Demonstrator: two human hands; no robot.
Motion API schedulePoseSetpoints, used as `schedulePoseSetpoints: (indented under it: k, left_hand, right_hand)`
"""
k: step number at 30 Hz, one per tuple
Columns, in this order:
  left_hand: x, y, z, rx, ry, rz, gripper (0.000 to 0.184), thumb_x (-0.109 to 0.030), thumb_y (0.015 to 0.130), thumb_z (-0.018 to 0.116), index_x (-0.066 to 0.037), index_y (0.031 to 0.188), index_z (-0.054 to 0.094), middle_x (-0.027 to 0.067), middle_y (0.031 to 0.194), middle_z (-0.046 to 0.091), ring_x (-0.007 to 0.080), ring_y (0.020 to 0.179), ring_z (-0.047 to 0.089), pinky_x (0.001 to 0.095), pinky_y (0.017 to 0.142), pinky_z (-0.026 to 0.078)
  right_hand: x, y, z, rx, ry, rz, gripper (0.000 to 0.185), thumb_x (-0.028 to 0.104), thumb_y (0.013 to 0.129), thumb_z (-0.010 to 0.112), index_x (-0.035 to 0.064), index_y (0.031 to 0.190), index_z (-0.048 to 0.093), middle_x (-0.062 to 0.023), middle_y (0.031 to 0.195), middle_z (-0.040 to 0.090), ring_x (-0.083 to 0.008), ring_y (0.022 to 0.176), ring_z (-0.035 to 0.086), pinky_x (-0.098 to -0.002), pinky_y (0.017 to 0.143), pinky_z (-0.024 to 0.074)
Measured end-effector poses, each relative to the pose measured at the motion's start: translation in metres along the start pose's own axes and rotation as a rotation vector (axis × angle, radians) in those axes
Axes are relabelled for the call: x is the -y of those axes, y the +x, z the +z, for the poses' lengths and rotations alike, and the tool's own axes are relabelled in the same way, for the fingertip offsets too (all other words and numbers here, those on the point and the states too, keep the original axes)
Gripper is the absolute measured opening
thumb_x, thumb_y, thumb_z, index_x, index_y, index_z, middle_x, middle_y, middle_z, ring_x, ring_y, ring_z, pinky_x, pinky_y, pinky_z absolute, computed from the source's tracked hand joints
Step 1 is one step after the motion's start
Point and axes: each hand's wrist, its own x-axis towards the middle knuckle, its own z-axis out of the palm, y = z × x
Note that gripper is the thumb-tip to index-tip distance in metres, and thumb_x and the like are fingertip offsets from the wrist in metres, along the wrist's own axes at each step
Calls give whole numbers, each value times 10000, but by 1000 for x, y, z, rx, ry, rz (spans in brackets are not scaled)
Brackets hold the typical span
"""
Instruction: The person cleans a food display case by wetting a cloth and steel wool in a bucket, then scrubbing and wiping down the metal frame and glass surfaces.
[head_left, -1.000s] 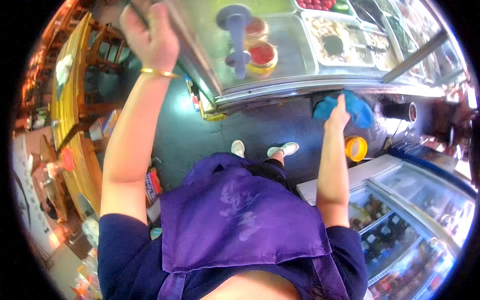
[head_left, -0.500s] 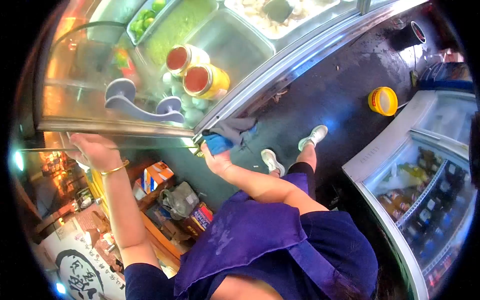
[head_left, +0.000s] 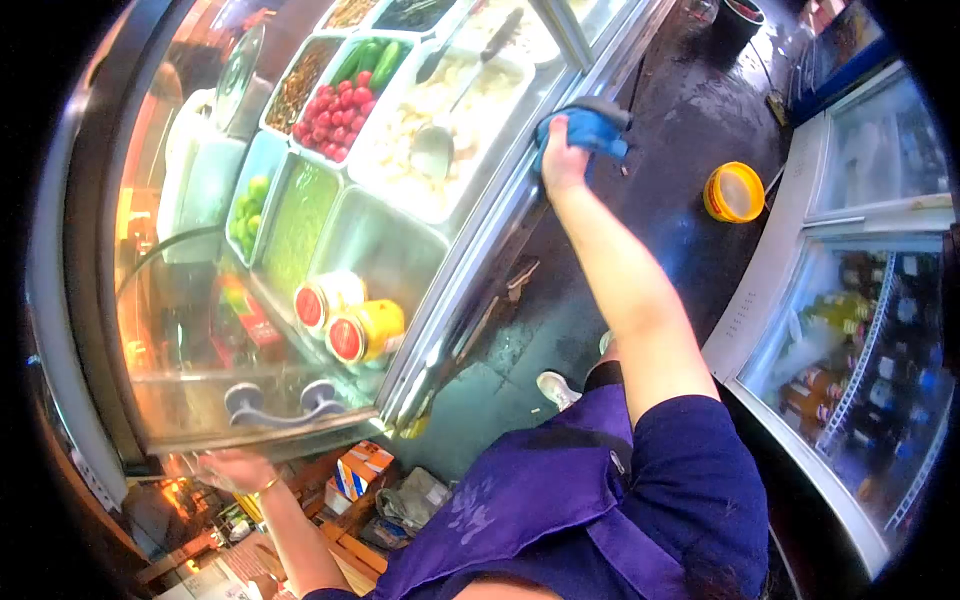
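Note:
My right hand (head_left: 564, 163) grips a blue cloth (head_left: 588, 130) with a dark grey part, against the metal frame (head_left: 486, 243) along the display case's edge. At the lower left, my left hand (head_left: 238, 470) is by the bottom edge of the glass panel (head_left: 185, 410). Its fingers look stretched out, partly blurred, and it wears a bracelet. A grey double-suction-cup handle (head_left: 285, 412) is fixed to the glass near that hand. Behind the glass stand two jars with red lids, one being a yellow jar (head_left: 378, 328).
Inside the case are trays with red radishes (head_left: 338, 118), green limes (head_left: 250, 212) and pale pieces with a ladle (head_left: 432, 150). A yellow bucket (head_left: 735, 193) stands on the dark floor. To the right is a glass-topped freezer (head_left: 775, 310) with bottles. Boxes (head_left: 362, 468) lie below the case.
My right hand has moved with the blue cloth from the glass corner to farther up the metal frame. The view has shifted, showing more trays. My left hand stays by the glass edge.

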Motion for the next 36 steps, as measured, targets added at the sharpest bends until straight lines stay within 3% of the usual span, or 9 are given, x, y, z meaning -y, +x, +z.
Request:
schedulePoseSetpoints:
  k: [6, 14, 18, 24, 29, 30, 31, 35, 36]
  left_hand:
    - [-31, -22, 26, 4, 7, -107, 512, -354, 1043, 408, -58, 1456, 347, 164, 1451, 421, 289, 1237, 515, 444, 1020, 494]
    - [-50, -29, 34, -119, -44, -195, 497, -355, 1056, 422, -28, 1429, 393, 168, 1387, 489, 282, 1178, 559, 397, 942, 527]
    - [-69, -32, 53, -248, 86, -238, 534, -383, 1030, 447, 6, 1394, 468, 202, 1331, 553, 325, 1091, 611, 417, 911, 543]
    - [-12, -11, 48, -375, 320, -210, 586, -437, 1012, 423, 38, 1346, 507, 204, 1264, 593, 349, 1043, 620, 459, 914, 529]
    - [-4, -19, 70, -362, 280, -281, 566, -427, 1010, 427, 28, 1337, 505, 202, 1255, 596, 345, 1033, 621, 455, 913, 528]
    - [-1, -20, 71, -359, 276, -298, 562, -425, 1009, 428, 27, 1335, 505, 202, 1254, 596, 345, 1031, 621, 454, 912, 528]
    - [0, -20, 72, -355, 272, -307, 558, -423, 1009, 428, 25, 1334, 505, 201, 1252, 597, 344, 1029, 621, 453, 912, 527]
    - [3, -19, 67, -334, 264, -358, 543, -415, 1007, 431, 17, 1327, 503, 200, 1245, 599, 340, 1021, 621, 450, 911, 526]
    - [1, -17, 66, -323, 265, -371, 539, -413, 1007, 432, 15, 1325, 503, 200, 1244, 599, 340, 1019, 622, 449, 910, 526]
  right_hand:
    - [22, 168, -4, 137, -271, 426, 774, 575, 946, 496, -142, 1223, 582, -282, 1288, 597, -326, 1225, 568, -353, 1057, 392]
    - [18, -81, -51, 257, 32, -93, 203, 237, 987, 544, 37, 1015, 541, -91, 964, 568, -267, 968, 536, -412, 933, 410]
    - [29, -52, -58, 354, 124, 241, 325, 294, 1020, 527, -16, 1100, 582, -101, 1096, 608, -233, 1111, 549, -365, 1016, 403]
    - [-55, 212, -9, 177, 46, 84, 429, 373, 1022, 512, -21, 1164, 603, -157, 1173, 629, -284, 1119, 582, -371, 1045, 396]
    - [-35, 454, 18, 140, -327, 314, 991, 702, 931, 369, -222, 1268, 493, -331, 1350, 523, -374, 1318, 475, -370, 1093, 347]
    - [-10, 466, 20, 240, -539, 272, 1036, 716, 938, 166, -207, 1261, 508, -371, 1375, 457, -396, 1403, 367, -366, 1179, 239]
    - [-13, 482, 26, 117, -526, 222, 966, 688, 938, 380, -215, 1256, 507, -320, 1327, 549, -346, 1289, 511, -370, 1064, 379]
    - [6, 399, 16, 191, -203, 139, 850, 631, 967, 415, -167, 1216, 567, -252, 1236, 619, -284, 1152, 584, -357, 989, 426]
    - [16, 342, 11, 236, -58, 74, 580, 487, 985, 479, -76, 1076, 589, -160, 1045, 604, -254, 987, 569, -368, 909, 439]
